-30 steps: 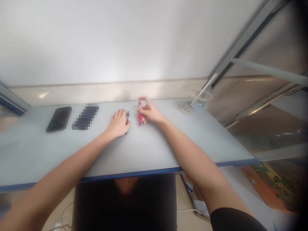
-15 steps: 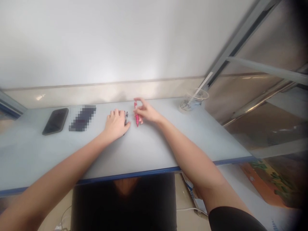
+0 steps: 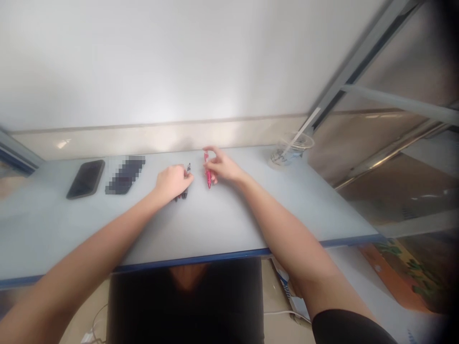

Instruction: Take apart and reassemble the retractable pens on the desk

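1) While the right hand [image 3: 220,167] pinches a pink pen [image 3: 208,177] between thumb and fingers, its index finger bends over the pen's far end, and the near end points toward the person
2) The left hand [image 3: 172,182] is curled in a loose fist around several dark pens [image 3: 184,195], whose ends show past the thumb and below the palm; their number cannot be told, since the hand covers most of them
3) Both hands are near the middle of the pale table [image 3: 229,222], the pink pen just to the right of the dark ones and apart from them
4) Further left, a dark phone [image 3: 86,179] lies flat beside a dark object blurred into squares [image 3: 125,176]
5) Near the back right corner stands a clear cup [image 3: 281,158], a white straw [image 3: 304,128] leaning out of it
6) Behind the table rises a white wall [image 3: 161,62]
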Demonstrator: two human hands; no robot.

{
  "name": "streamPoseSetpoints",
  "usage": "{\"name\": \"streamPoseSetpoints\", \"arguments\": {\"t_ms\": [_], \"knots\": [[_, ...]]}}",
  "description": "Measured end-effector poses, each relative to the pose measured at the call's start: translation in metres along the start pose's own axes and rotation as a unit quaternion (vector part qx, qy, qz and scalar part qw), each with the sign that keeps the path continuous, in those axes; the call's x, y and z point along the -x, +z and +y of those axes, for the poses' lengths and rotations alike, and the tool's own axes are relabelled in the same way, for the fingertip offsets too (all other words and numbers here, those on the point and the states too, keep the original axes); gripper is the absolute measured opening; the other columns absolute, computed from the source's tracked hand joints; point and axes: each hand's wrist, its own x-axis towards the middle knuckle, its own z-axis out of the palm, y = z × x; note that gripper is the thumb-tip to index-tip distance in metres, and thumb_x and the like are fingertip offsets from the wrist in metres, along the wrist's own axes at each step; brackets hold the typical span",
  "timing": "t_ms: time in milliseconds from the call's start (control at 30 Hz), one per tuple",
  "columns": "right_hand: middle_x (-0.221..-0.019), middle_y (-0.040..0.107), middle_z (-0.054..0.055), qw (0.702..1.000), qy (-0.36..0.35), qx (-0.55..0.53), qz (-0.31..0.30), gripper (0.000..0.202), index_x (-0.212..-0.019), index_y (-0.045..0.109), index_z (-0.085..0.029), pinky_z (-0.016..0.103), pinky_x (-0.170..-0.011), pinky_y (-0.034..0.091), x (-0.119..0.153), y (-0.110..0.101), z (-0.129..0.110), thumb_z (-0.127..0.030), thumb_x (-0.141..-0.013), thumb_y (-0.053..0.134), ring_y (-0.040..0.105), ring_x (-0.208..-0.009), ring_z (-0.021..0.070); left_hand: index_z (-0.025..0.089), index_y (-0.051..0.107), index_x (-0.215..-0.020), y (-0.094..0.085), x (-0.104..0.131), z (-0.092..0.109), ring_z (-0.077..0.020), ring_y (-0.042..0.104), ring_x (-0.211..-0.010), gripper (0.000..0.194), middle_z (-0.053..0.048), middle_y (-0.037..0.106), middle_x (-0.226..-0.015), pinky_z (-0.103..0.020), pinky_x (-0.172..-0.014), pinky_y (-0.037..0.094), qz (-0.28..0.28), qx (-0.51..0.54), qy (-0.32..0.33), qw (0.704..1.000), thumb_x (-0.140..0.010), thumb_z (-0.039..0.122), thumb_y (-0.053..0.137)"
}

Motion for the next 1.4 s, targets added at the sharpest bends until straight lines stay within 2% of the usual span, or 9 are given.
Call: {"name": "streamPoseSetpoints", "arguments": {"t_ms": [167,300,533,633,733,867,1000,1167,1400], "knots": [[-0.057,0.066,-0.008,0.998,0.047,0.023,0.017,0.047,-0.124,0.036,-0.023,0.025,-0.04,0.056,0.001,0.0,-0.002,-0.007,-0.086,0.058,0.061,-0.04,0.016,0.024,0.059,-0.061,-0.008,-0.009,-0.001,-0.0331,0.068,-0.07,0.025,-0.011,0.068,-0.06,-0.037,-0.062,0.042,-0.021,0.052,-0.018,0.998,-0.081,0.038,0.061],[-0.056,0.066,-0.007,0.996,0.071,0.044,-0.004,0.043,-0.121,0.04,-0.022,0.024,-0.04,0.055,0.005,0.002,-0.004,-0.007,-0.086,0.06,0.059,-0.04,0.0153,0.025,0.046,-0.051,-0.016,-0.011,-0.002,-0.0249,0.056,-0.049,0.036,-0.007,0.058,-0.048,-0.036,-0.053,0.035,-0.034,0.119,-0.023,0.992,-0.081,0.038,0.058],[-0.059,0.066,-0.007,0.998,0.05,0.034,-0.01,0.039,-0.124,0.04,-0.021,0.024,-0.044,0.057,0.003,0.002,0.001,-0.011,-0.092,0.06,0.061,-0.043,0.0142,0.021,0.051,-0.055,-0.028,0.005,-0.021,-0.0161,0.049,-0.049,0.028,-0.003,0.057,-0.056,-0.03,-0.05,0.033,-0.032,0.315,-0.007,0.948,-0.079,0.032,0.06],[-0.059,0.064,-0.007,0.998,0.048,0.028,0.002,0.039,-0.129,0.038,-0.022,0.025,-0.047,0.059,0.0,0.003,0.006,-0.013,-0.096,0.057,0.063,-0.046,0.0147,0.021,0.053,-0.06,-0.023,0.016,-0.033,-0.0152,0.047,-0.051,0.025,-0.001,0.052,-0.056,-0.028,-0.052,0.034,-0.018,0.34,0.024,0.94,-0.082,0.031,0.06],[-0.056,0.062,-0.009,0.998,0.046,0.039,0.017,0.038,-0.133,0.037,-0.022,0.023,-0.045,0.057,-0.001,0.005,0.007,-0.011,-0.099,0.052,0.061,-0.044,0.0139,0.022,0.059,-0.073,-0.013,0.024,-0.041,-0.0156,0.048,-0.053,0.018,0.0,0.056,-0.06,-0.028,-0.053,0.037,-0.05,0.373,0.064,0.924,-0.087,0.033,0.058],[-0.055,0.062,-0.008,0.997,0.055,0.058,0.009,0.027,-0.125,0.042,-0.021,0.022,-0.043,0.054,0.001,0.007,0.003,-0.013,-0.1,0.051,0.058,-0.041,0.0127,0.023,0.054,-0.079,-0.001,0.023,-0.04,-0.0163,0.052,-0.054,0.019,-0.003,0.066,-0.073,-0.029,-0.053,0.038,-0.083,0.365,0.13,0.918,-0.089,0.037,0.061],[-0.058,0.064,-0.008,0.997,0.059,0.057,0.017,0.038,-0.132,0.037,-0.021,0.023,-0.044,0.055,0.001,0.01,0.002,-0.016,-0.099,0.056,0.058,-0.041,0.0128,0.024,0.052,-0.082,0.002,0.02,-0.038,-0.0159,0.052,-0.053,0.015,-0.004,0.072,-0.085,-0.031,-0.054,0.039,-0.065,0.311,0.132,0.939,-0.09,0.035,0.057],[-0.057,0.062,-0.01,0.996,0.047,0.064,0.03,0.046,-0.136,0.031,-0.022,0.024,-0.046,0.056,-0.001,0.011,0.006,-0.017,-0.098,0.058,0.06,-0.043,0.0139,0.025,0.049,-0.086,0.005,0.02,-0.038,-0.017,0.055,-0.055,0.017,-0.002,0.068,-0.078,-0.032,-0.056,0.042,-0.053,0.317,0.127,0.939,-0.094,0.039,0.054],[-0.054,0.061,-0.011,0.997,0.043,0.068,0.021,0.033,-0.114,0.037,-0.025,0.023,-0.044,0.054,-0.002,0.008,0.011,-0.022,-0.094,0.063,0.059,-0.041,0.0134,0.024,0.048,-0.083,0.011,0.017,-0.036,-0.0175,0.057,-0.054,0.022,0.004,0.054,-0.063,-0.029,-0.056,0.041,-0.043,0.324,0.119,0.937,-0.097,0.041,0.051]]}}
